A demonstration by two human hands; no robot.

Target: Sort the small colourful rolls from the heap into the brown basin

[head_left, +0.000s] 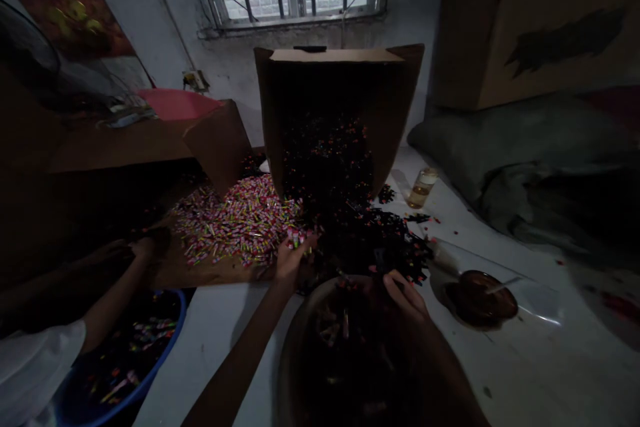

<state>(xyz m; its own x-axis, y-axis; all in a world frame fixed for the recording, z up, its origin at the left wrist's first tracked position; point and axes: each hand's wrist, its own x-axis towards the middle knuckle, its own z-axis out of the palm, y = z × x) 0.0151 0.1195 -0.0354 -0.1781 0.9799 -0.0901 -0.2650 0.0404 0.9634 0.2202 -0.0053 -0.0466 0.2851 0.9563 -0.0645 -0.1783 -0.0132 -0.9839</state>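
Observation:
My left hand (293, 255) reaches forward to the near edge of a heap of small colourful tubes (235, 217) lying on a flat cardboard sheet, and a few tubes stick up from its fingers. My right hand (404, 293) is at the far rim of a dark round basin (300, 347) in front of me, fingers curled at the edge of a pile of small dark pieces (380, 240); whether it grips any I cannot tell. The dark pieces spill from a tipped cardboard box (340, 100).
Another person's arm (117, 293) in a white sleeve reaches over a blue basin (173, 347) of tubes at the left. A small glass jar (423, 187) and a brown bowl with a spoon (483, 293) stand on the white floor at the right. Large boxes and grey bedding lie behind.

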